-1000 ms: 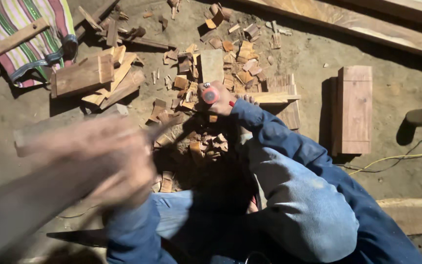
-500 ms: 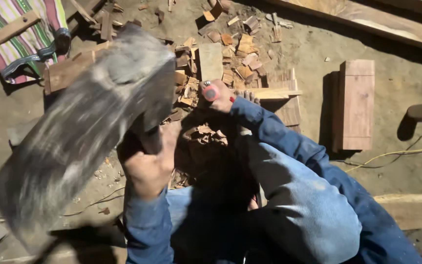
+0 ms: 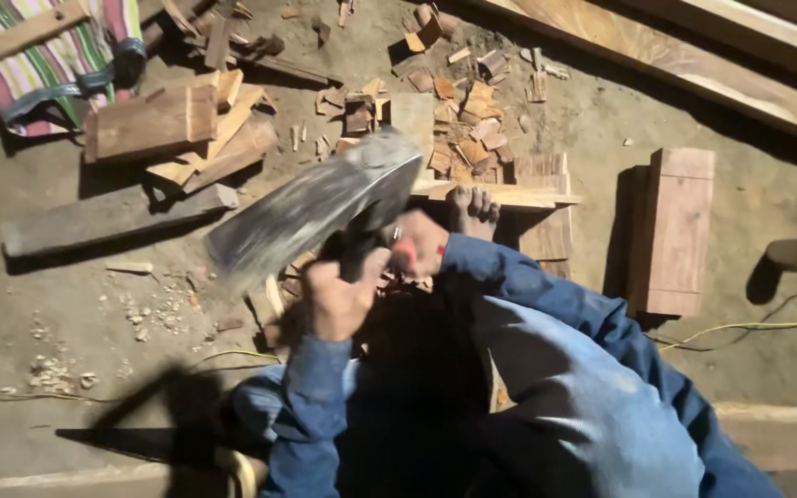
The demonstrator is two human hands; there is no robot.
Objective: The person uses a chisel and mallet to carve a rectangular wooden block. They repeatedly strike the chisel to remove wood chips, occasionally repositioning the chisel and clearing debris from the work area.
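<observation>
My left hand (image 3: 339, 300) is shut on the dark handle of a hatchet (image 3: 315, 207). Its wide grey blade is blurred by motion and sits low, just left of my right hand (image 3: 420, 244). My right hand, in a blue sleeve, rests beside a thin pale plank (image 3: 509, 195), with a red mark on it. The blade hides its fingers, so I cannot tell what it grips. A bare foot (image 3: 472, 210) presses on the plank. Small wood chips (image 3: 279, 295) lie under the blade.
A pile of cut wood scraps (image 3: 463, 138) lies beyond the plank. A reddish wooden block (image 3: 680, 231) stands at the right, and a block (image 3: 149, 124) and grey board (image 3: 113, 217) at the left. Striped cloth (image 3: 48, 65) is top left, long beams (image 3: 694, 74) top right, and a yellow cord (image 3: 749, 325) crosses the dirt.
My left hand has swung the hatchet from raised near the camera down toward the wood by my right hand. My right hand has stayed by the plank.
</observation>
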